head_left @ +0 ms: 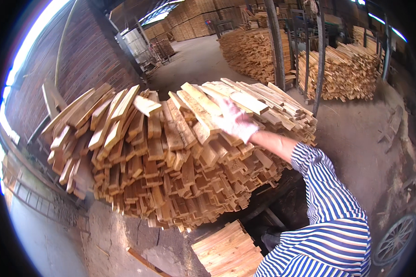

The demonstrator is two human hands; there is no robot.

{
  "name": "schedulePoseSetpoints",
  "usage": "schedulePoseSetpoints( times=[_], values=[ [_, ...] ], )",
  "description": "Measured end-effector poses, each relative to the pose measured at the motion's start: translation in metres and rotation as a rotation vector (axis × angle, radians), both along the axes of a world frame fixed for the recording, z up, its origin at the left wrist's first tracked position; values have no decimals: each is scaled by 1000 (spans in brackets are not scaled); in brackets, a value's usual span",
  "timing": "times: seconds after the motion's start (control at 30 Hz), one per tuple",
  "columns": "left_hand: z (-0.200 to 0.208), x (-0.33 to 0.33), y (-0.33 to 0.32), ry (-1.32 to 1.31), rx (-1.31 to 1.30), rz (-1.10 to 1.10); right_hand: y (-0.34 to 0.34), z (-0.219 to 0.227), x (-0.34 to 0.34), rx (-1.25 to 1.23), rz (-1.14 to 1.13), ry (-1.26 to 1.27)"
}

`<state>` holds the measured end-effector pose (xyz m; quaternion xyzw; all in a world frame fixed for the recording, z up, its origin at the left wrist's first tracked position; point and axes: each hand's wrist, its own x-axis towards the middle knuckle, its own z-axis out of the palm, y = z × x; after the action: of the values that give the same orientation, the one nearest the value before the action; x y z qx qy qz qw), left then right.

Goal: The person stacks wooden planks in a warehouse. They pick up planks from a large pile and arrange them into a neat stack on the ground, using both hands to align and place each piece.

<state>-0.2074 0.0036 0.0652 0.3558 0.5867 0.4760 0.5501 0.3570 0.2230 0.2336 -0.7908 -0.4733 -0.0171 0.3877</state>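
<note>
Head view: right hand [235,121], white-gloved, striped sleeve [330,203], lies on top of the big stack of wooden slats [171,157]. Fingers spread flat across 1 rough slat [199,113] at the stack's top; whether they grip it, cannot tell. Left hand out of sight. Small bundle of boards [226,251] below the stack. Brick wall [78,60] left of the stack; 2 more slat piles [346,71] beyond it.

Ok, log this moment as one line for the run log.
right hand: gloved, flat on top of plank stack | left hand: out of view | small plank bundle below | brick wall behind
</note>
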Motion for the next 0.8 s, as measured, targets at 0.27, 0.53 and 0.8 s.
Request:
schedulePoseSetpoints(
  times=[0.27,0.53,0.8],
  values=[
    [17,53,94,133,301,-194,10,-1,164,-714,91,-68],
    [39,145,179,109,443,-463,40,10,281,-284,162,267],
    [82,259,236,-88,488,-628,65,-30,166,-682,32,-186]
  ],
)
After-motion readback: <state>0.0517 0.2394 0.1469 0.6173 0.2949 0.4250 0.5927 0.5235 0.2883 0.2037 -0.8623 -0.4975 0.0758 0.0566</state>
